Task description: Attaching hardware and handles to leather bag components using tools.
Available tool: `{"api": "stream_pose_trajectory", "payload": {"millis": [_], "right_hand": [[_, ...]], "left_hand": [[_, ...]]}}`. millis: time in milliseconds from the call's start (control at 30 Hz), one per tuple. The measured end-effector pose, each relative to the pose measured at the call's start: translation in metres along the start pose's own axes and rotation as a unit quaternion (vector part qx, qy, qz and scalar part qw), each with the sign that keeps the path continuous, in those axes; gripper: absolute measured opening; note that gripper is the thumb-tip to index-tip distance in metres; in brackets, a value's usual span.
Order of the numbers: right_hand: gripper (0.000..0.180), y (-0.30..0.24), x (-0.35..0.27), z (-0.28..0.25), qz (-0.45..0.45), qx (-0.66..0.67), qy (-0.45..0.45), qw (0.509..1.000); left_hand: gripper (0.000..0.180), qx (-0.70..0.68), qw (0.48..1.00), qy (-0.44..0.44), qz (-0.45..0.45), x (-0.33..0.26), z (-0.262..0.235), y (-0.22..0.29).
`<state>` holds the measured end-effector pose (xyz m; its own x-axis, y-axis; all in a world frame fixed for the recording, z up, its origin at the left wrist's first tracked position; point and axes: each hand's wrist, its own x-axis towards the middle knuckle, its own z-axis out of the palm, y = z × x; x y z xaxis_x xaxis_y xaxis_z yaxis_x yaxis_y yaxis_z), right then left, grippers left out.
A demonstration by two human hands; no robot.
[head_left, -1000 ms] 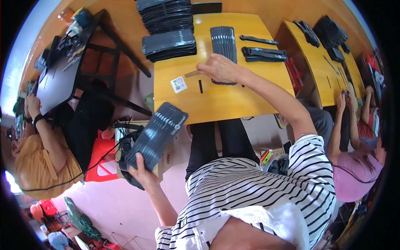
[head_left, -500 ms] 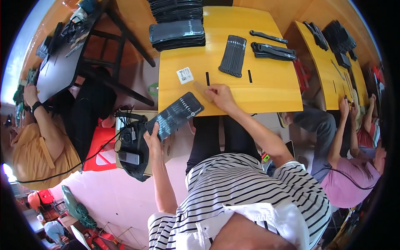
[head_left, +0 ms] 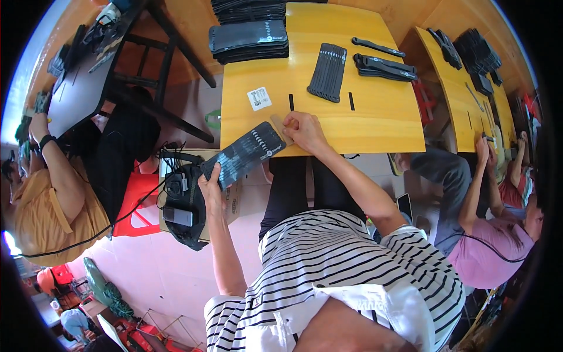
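Note:
My left hand [head_left: 211,186] grips the lower left end of a flat clear plastic bag of black straps [head_left: 246,154], tilted over the near left edge of the yellow table. The fingers of my right hand [head_left: 305,132] are closed in a pinch at a see-through plastic flap [head_left: 281,129] at the bag's upper right end. On the table beyond, a white printed label [head_left: 258,98] lies flat to the left. A fanned row of black straps [head_left: 327,73] lies farther back, with short black strips [head_left: 291,102] on the tabletop nearby.
Bagged packs [head_left: 249,40] are stacked at the table's [head_left: 375,129] far left. Folded black straps [head_left: 384,67] lie at far right. A cardboard box [head_left: 233,202] with a black bag [head_left: 187,205] stands left of my legs. People work at tables on both sides.
My right hand and the bag's flap have shifted slightly left. My left hand still holds the bag, which has moved a little up and left in view.

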<state>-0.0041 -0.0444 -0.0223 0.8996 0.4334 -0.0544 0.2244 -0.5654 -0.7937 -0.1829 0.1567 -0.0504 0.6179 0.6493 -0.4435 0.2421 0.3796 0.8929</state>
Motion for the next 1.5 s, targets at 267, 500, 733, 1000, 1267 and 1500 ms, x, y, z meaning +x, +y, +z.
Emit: {"api": "stream_pose_trajectory", "payload": {"millis": [267, 500, 733, 1000, 1267, 1500], "right_hand": [[0.017, 0.007, 0.006, -0.002, 0.036, 0.039, -0.057, 0.997], [0.016, 0.009, 0.005, 0.003, 0.027, 0.002, -0.034, 0.999], [0.016, 0.000, 0.003, 0.000, 0.043, -0.011, -0.035, 0.998], [0.013, -0.001, -0.012, -0.009, -0.008, -0.042, 0.014, 0.999], [0.029, -0.016, -0.037, -0.018, -0.151, -0.108, 0.150, 0.971], [0.029, -0.072, 0.034, -0.062, 0.017, 0.341, -0.086, 0.936]], "left_hand": [[0.022, 0.013, 0.999, -0.017, 0.025, 0.014, -0.004, -0.003], [0.024, 0.022, 0.999, -0.014, 0.037, 0.014, -0.003, -0.005], [0.023, 0.022, 0.998, -0.026, 0.046, 0.013, -0.005, -0.004], [0.025, -0.018, 0.999, -0.011, 0.026, 0.010, -0.015, 0.005], [0.029, -0.111, 0.991, 0.022, 0.074, 0.005, -0.014, 0.063], [0.025, -0.024, 0.976, -0.181, 0.116, 0.042, 0.055, 0.119]]}}
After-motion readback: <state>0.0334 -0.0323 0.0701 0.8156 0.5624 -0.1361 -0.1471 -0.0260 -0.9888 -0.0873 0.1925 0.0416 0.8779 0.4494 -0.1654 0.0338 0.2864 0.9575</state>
